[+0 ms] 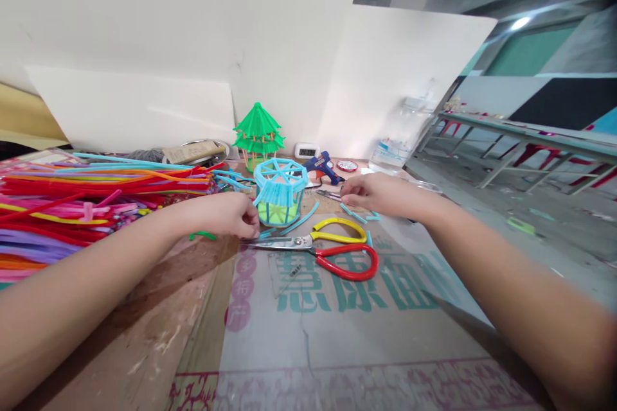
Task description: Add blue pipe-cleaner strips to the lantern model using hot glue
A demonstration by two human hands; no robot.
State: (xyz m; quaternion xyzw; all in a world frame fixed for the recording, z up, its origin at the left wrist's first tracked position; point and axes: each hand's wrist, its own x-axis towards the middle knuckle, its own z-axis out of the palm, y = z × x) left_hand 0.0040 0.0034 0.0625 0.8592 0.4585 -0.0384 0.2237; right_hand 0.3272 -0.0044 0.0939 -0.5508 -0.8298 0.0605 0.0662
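Observation:
My left hand (241, 215) is curled with its fingertips down beside the scissors' blades; whatever it may hold is hidden. The scissors (344, 263), with one yellow and one red handle, lie on the printed sheet. Just behind them stands a light-blue pipe-cleaner frame (279, 192) with a spoked top and a yellow-green base. My right hand (369, 194) is pinched at the near end of slim metal tweezers (329, 194). Short pieces of blue pipe cleaner (354, 213) lie below that hand. A green tiered pipe-cleaner pavilion (259, 131) stands behind the blue frame.
Bundles of coloured pipe cleaners (106, 186) fill the left side. At the back are a blue glue gun (322, 167), a small digital clock (306, 150) and a clear plastic bottle (398, 138). A plastic sheet (357, 340) covers the front. Another long table (530, 135) stands at right.

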